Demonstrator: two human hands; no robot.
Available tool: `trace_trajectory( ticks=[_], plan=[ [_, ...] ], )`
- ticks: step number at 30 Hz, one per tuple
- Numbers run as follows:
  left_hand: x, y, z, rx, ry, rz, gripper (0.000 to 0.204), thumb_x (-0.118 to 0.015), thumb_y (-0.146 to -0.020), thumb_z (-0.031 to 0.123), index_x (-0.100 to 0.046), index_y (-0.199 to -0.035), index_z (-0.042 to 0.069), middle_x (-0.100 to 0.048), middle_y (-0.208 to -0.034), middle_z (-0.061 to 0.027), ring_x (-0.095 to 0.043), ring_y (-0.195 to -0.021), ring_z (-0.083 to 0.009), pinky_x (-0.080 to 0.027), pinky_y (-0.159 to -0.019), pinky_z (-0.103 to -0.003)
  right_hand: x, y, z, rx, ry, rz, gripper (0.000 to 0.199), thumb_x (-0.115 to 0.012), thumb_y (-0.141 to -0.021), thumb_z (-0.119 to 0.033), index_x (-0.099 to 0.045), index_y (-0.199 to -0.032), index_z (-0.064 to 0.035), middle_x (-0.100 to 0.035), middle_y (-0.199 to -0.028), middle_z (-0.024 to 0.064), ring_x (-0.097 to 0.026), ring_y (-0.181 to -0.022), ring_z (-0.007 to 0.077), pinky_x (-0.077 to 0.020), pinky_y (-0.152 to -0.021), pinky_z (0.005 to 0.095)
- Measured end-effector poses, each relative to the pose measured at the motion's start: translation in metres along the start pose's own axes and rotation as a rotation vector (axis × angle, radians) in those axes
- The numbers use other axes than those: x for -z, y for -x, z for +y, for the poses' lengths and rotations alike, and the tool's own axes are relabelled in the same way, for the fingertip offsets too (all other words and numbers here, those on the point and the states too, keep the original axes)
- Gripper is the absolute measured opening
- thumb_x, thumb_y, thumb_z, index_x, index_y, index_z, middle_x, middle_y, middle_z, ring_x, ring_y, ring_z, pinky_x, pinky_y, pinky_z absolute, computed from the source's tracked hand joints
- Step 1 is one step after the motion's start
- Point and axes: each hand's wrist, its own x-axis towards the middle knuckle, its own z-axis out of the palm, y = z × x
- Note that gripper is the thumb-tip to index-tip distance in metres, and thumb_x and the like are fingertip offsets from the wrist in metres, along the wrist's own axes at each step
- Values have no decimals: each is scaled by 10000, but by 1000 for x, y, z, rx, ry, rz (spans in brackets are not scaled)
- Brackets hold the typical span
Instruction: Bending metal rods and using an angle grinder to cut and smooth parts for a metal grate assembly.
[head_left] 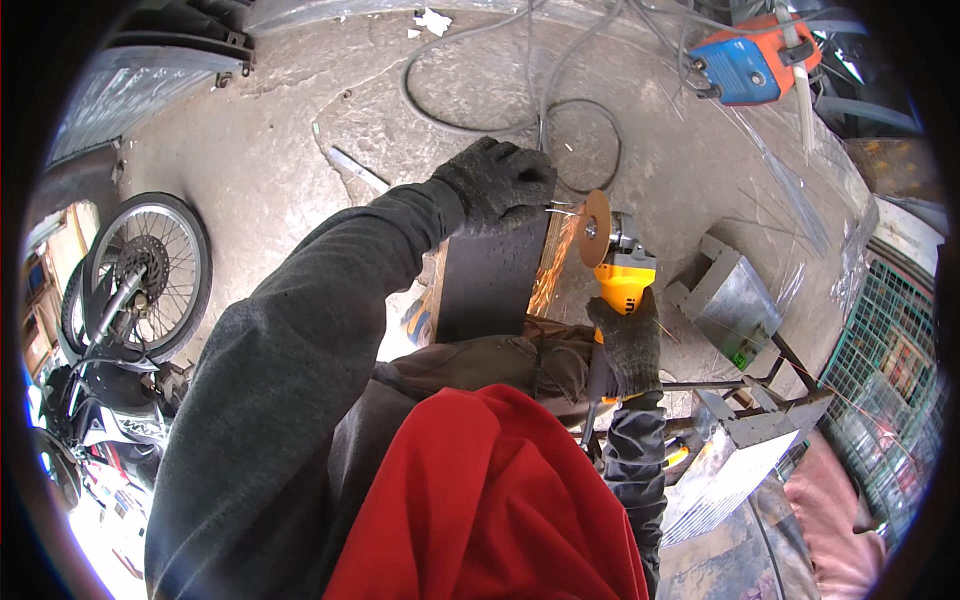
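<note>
My right hand (630, 345), in a dark knit glove, grips a yellow angle grinder (627, 275). Its brown cutting disc (595, 228) faces left, and orange sparks (557, 265) stream down toward my lap. Close to the disc, my left hand (497, 183), also gloved, is closed around a thin metal rod (564, 209) whose bright end sticks out at the disc's edge. How far the rod runs inside my fingers is hidden. Below the left hand lies a dark flat board (488, 280) with wood-coloured edges, reaching back to my knees.
A grey cable (440, 125) loops over the concrete floor ahead. Far right sits a blue and orange machine (740, 72). A bent sheet-metal piece (735, 300) and a green wire cage (885, 350) are at right. A motorcycle (130, 300) stands left. A metal strip (357, 168) lies on the floor.
</note>
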Motion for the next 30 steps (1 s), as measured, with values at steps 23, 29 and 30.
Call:
trace_trajectory(
  ticks=[23, 29, 30],
  plan=[
    [20, 2, 9, 22, -58, -112, 528, -662, -856, 452, -556, -1351, 303, -500, -1368, -75, -516, -1232, -304, -415, -1037, -491, 39, 18, -21, -19, -1244, -182, 474, -719, -792, -220, -529, -1184, -34, -620, -906, 112, -633, -679, 247, -560, -594, 379],
    [8, -14, 12, -70, -27, 52, 399, -668, -853, 399, -643, -1229, 266, -563, -1281, -39, -552, -1171, -281, -422, -972, -481, -3, 16, 10, -7, -1444, -120, 442, -682, -826, -253, -526, -1169, -21, -598, -864, 91, -615, -658, 225, -548, -579, 357],
    [9, -11, 12, -64, -67, 85, 392, -677, -845, 383, -644, -1216, 263, -568, -1268, -44, -557, -1153, -278, -421, -957, -479, -15, 16, 15, -25, -1499, -129, 442, -682, -825, -253, -529, -1166, -18, -602, -855, 96, -618, -654, 229, -552, -580, 356]
  ],
)
